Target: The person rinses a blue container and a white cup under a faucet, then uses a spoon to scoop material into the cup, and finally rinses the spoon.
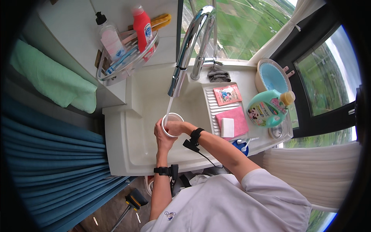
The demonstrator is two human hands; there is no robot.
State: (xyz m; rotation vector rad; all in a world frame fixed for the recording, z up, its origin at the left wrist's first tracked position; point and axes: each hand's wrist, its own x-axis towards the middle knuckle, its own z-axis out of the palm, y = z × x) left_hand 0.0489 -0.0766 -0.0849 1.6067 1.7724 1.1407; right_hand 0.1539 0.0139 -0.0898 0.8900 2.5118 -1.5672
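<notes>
A white-rimmed cup (173, 116) is held over the basin of the laundry sink (139, 145), under the chrome faucet (177, 82). Water (169, 108) runs from the spout into it. Around the cup's left side and below curls my left hand (163, 134). My right hand (176, 127) reaches inside the cup, and its fingertips are hidden there. On the ribbed washboard at the right lie a pink cloth (239, 123), a white sponge block (227, 127) and a pink printed packet (227, 94).
A turquoise detergent jug (266, 108), a beige basin (261, 78), a grey cloth (218, 74) and a blue round object with white parts (240, 147) stand or lie along the right. A corner shelf (130, 66) with bottles juts out at the upper left.
</notes>
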